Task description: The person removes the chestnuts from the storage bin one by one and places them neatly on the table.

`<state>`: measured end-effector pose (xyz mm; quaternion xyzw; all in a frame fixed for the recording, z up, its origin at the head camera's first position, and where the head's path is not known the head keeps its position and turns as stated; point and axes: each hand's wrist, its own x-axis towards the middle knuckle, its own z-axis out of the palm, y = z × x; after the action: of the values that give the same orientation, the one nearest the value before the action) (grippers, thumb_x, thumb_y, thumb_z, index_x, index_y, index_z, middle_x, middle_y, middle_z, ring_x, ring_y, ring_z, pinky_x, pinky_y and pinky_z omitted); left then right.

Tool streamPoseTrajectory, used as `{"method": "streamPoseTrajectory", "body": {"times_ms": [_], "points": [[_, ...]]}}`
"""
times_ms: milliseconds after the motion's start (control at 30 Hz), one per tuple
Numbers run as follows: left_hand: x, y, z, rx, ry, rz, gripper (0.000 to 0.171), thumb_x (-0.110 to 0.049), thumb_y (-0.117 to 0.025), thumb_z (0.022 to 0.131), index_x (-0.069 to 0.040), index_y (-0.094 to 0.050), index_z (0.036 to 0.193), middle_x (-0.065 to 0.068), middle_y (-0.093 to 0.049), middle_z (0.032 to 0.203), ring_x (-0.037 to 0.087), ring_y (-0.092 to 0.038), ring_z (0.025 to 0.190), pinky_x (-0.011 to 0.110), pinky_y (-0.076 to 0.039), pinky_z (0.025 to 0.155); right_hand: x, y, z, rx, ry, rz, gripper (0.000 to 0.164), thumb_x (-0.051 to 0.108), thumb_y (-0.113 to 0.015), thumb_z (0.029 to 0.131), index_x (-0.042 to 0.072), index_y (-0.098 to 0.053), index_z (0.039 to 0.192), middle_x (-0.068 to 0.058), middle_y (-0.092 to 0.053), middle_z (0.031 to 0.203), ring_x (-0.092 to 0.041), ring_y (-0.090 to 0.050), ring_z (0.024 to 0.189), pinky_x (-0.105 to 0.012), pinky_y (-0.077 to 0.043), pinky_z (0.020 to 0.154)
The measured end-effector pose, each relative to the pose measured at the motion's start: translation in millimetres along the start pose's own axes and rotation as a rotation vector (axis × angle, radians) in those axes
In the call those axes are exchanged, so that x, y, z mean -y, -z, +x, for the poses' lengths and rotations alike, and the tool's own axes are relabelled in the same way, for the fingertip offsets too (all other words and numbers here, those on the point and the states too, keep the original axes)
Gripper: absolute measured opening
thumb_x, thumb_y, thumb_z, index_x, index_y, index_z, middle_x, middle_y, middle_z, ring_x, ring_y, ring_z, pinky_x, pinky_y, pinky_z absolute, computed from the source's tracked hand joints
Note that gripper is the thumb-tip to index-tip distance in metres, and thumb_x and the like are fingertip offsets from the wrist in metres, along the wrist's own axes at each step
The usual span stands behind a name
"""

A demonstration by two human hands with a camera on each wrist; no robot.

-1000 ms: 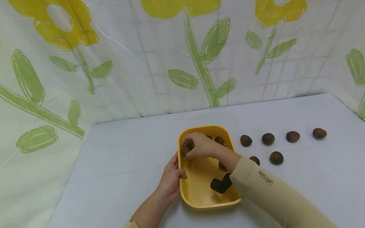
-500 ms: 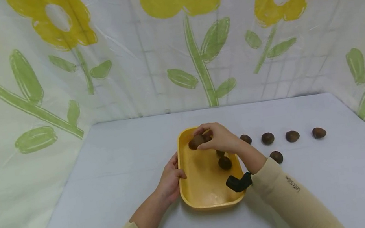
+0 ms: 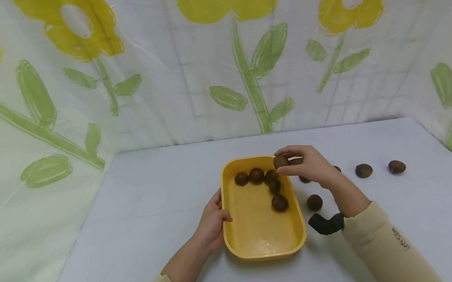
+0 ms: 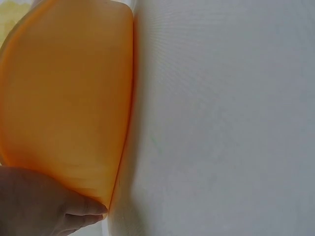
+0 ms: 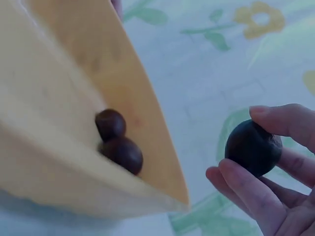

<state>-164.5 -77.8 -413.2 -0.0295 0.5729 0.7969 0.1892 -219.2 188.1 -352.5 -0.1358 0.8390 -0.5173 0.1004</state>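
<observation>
The right hand [image 3: 311, 166] has been shifted, within the last second, from the far left of the tray [image 3: 258, 234] to its far right corner. The held nut [image 3: 280, 161] has been carried along with it. The left hand [image 3: 210, 223] has been kept in place at the left wall of the tray. From this change, a transfer of nuts from the tray toward the bench [image 3: 163, 190] is judged to be in progress, with the tray steadied throughout.

The held nut is pinched between the thumb and fingertips of the right hand. In the right wrist view, a gap is shown between it and the tray wall, so that no contact is made there. Whether a second nut is carried behind it cannot be told, as that part is shaded by the fingers. The tray is gripped by the left hand, with the thumb hooked over the rim and the fingers outside.

The held nut is dark brown, rounded and slightly creased on one side. Five tray nuts [image 3: 256, 175] are seen inside the tray, strung along its far wall and down its right side. To the right of the tray, bench nuts [image 3: 363, 170] are set out, some partly covered by the right hand and forearm.
</observation>
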Motion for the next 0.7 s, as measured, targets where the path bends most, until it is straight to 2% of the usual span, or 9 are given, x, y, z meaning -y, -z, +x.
{"method": "streamPoseTrajectory", "body": {"times_ms": [133, 233, 433, 567, 633, 700], "points": [[-0.1, -1.7, 0.2, -0.009, 0.0, -0.001, 0.087, 0.019, -0.031, 0.069, -0.005, -0.008, 0.15, 0.012, -0.013, 0.156, 0.028, -0.019, 0.142, 0.044, -0.02, 0.114, -8, 13, -9, -0.029, -0.017, 0.002, 0.051, 0.027, -0.069, 0.082, 0.01, -0.056, 0.127, -0.015, -0.054, 0.131, -0.034, -0.057, 0.115, -0.038, -0.053, 0.085], [0.3, -2.1, 0.2, -0.011, 0.003, -0.003, 0.087, 0.019, -0.031, 0.069, -0.005, -0.009, 0.15, 0.012, -0.014, 0.156, 0.028, -0.02, 0.142, 0.044, -0.02, 0.114, -11, 22, -17, -0.052, -0.03, -0.013, 0.05, 0.027, -0.069, 0.082, 0.011, -0.056, 0.127, -0.014, -0.053, 0.132, -0.03, -0.058, 0.113, -0.033, -0.052, 0.084], [0.3, -1.6, 0.7, -0.014, 0.005, 0.002, 0.086, 0.019, -0.031, 0.07, -0.005, -0.009, 0.15, 0.012, -0.013, 0.157, 0.028, -0.018, 0.142, 0.044, -0.02, 0.115, -18, 38, -32, -0.094, -0.06, -0.033, 0.056, 0.027, -0.069, 0.081, 0.007, -0.053, 0.13, -0.015, -0.053, 0.131, -0.002, -0.061, 0.098, -0.021, -0.05, 0.08], [-0.4, -1.5, 0.5, -0.004, 0.001, -0.004, 0.086, 0.02, -0.03, 0.07, -0.005, -0.008, 0.15, 0.012, -0.012, 0.157, 0.029, -0.018, 0.143, 0.044, -0.019, 0.115, -24, 48, -45, -0.138, -0.084, -0.037, 0.059, 0.029, -0.068, 0.082, 0.005, -0.051, 0.132, -0.016, -0.052, 0.129, 0.006, -0.059, 0.092, -0.018, -0.048, 0.079], [-0.7, -1.5, 0.1, 0.001, 0.0, -0.005, 0.086, 0.02, -0.03, 0.07, -0.005, -0.008, 0.15, 0.012, -0.012, 0.157, 0.029, -0.017, 0.143, 0.044, -0.019, 0.115, -27, 53, -50, -0.158, -0.09, -0.04, 0.059, 0.03, -0.068, 0.082, 0.005, -0.05, 0.132, -0.01, -0.053, 0.125, 0.006, -0.059, 0.091, -0.018, -0.048, 0.079], [-0.6, -1.3, 0.1, 0.001, -0.003, -0.006, 0.086, 0.02, -0.03, 0.07, -0.005, -0.008, 0.15, 0.012, -0.011, 0.157, 0.029, -0.017, 0.143, 0.044, -0.019, 0.115, -32, 58, -55, -0.175, -0.091, -0.058, 0.057, 0.03, -0.068, 0.082, 0.007, -0.051, 0.132, 0.001, -0.055, 0.119, 0.007, -0.058, 0.092, -0.018, -0.047, 0.08]]}}
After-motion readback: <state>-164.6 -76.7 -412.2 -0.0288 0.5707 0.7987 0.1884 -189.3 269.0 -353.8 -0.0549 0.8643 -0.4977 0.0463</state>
